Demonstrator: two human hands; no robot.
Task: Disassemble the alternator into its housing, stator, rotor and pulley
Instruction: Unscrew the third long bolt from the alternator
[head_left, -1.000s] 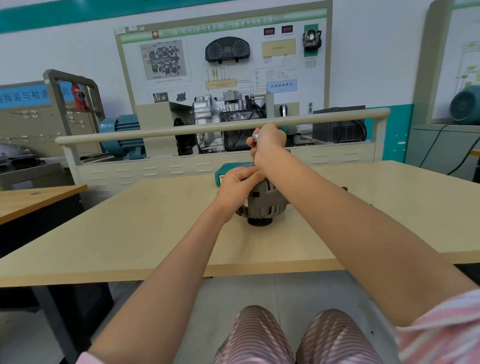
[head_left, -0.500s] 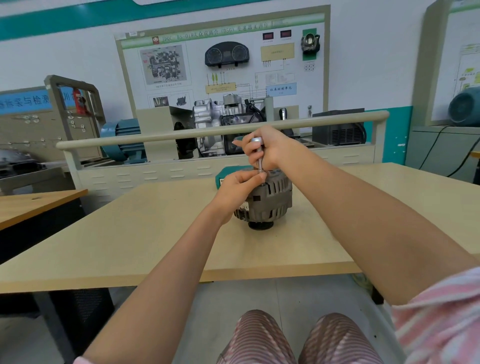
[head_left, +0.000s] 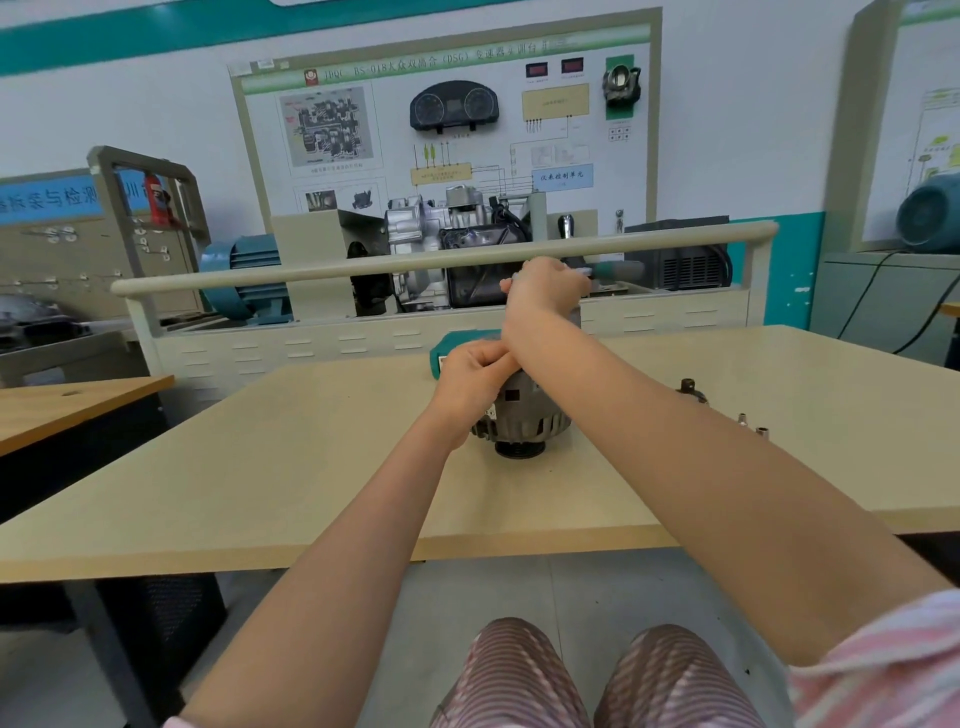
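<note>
1. Nearest the camera, striped trousers (head_left: 524, 675) and a striped sleeve (head_left: 883, 670) are seen, below the near edge of the table (head_left: 260, 467).
2. The alternator (head_left: 524, 415) is stood on the table, pulley end down, its dark pulley (head_left: 519, 449) resting on the tabletop.
3. The alternator's upper left side is gripped by the left hand (head_left: 475, 376), whose fingers are curled against the housing.
4. Above the alternator, a tool is clasped by the right hand (head_left: 545, 291), fingers closed round it; a green handle (head_left: 618, 270) is seen sticking out to the right of the fist. The tool's working end is hidden behind the wrist.
5. To the right of the alternator, a dark removed part (head_left: 691, 389) and two small metal sockets (head_left: 753, 423) are laid on the table, apart from it.
6. Just behind the alternator, a teal case (head_left: 457, 345) is partly hidden by the left hand.
7. Farther behind the alternator, a training bench with a beige rail (head_left: 363, 267), a gearbox assembly (head_left: 441, 234) and a wall display board (head_left: 447, 104) is seen.
</note>
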